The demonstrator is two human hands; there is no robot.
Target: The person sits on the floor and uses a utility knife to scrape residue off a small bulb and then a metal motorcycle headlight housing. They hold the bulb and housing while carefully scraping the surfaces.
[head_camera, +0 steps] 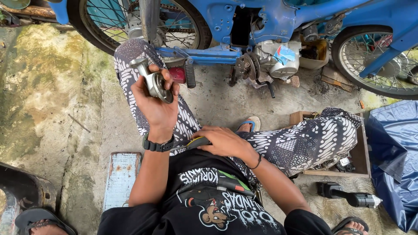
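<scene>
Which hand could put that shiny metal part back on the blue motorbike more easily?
Probably the left hand. It already grips the metal part, raised toward the blue motorbike. The right hand lies on the lap, on a dark handled tool.

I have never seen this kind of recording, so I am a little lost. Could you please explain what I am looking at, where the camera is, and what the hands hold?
There is no machine here: a person works with two bare hands. The single camera sits on the person's head and looks down, so you see their own arms, black shirt and patterned trousers.

The left hand holds up a small grey metal part. The right hand rests on the lap, on a tool with a yellow and black handle, mostly hidden.

In front stands a blue motorcycle with its engine exposed. On the concrete ground lie a wooden box of parts and a black tool; a blue tarp is at the right.
</scene>
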